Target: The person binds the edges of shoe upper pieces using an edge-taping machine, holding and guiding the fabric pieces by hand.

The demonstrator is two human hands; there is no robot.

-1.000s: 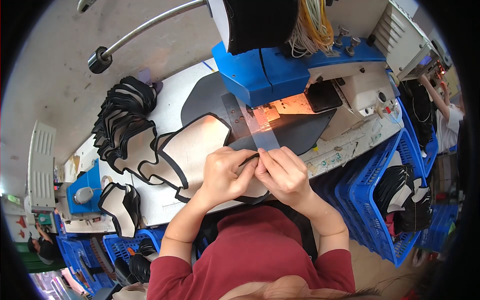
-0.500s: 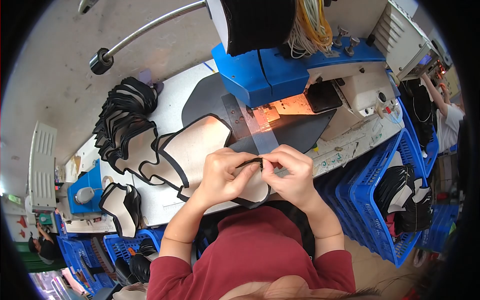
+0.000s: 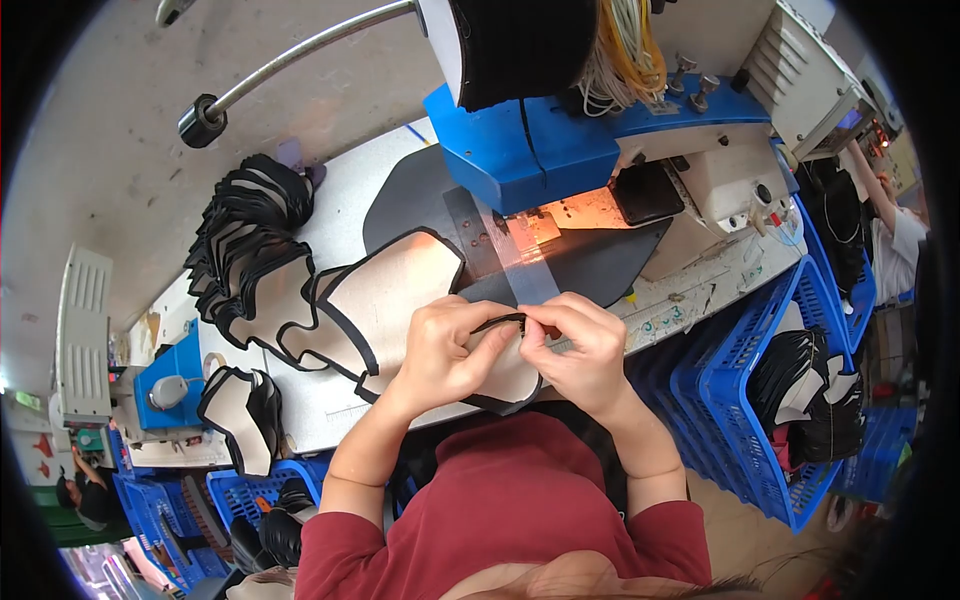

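Observation:
A cream fabric piece with black edging (image 3: 510, 382) hangs at the bench's front edge, below both hands. My left hand (image 3: 449, 345) pinches its black edge between thumb and fingers. Close beside it, my right hand (image 3: 575, 345) has thumb and forefinger closed on the same black edge. Left of my hands lies a larger cream piece with black edging (image 3: 390, 290), partly covered by my left hand. Just beyond my fingertips is the blue machine head (image 3: 525, 155), with a lit orange work plate (image 3: 575, 212) under it.
Many black-edged pieces (image 3: 245, 235) are heaped at the left of the bench, with a smaller stack (image 3: 240, 415) near the front edge. Blue crates (image 3: 735, 385) stand at the right, holding dark pieces. A metal lamp arm (image 3: 305, 48) crosses the upper left. Other people are at both sides.
My right hand has shifted slightly right and turned, its fingers now curled, still at the black edge. My left hand has barely moved.

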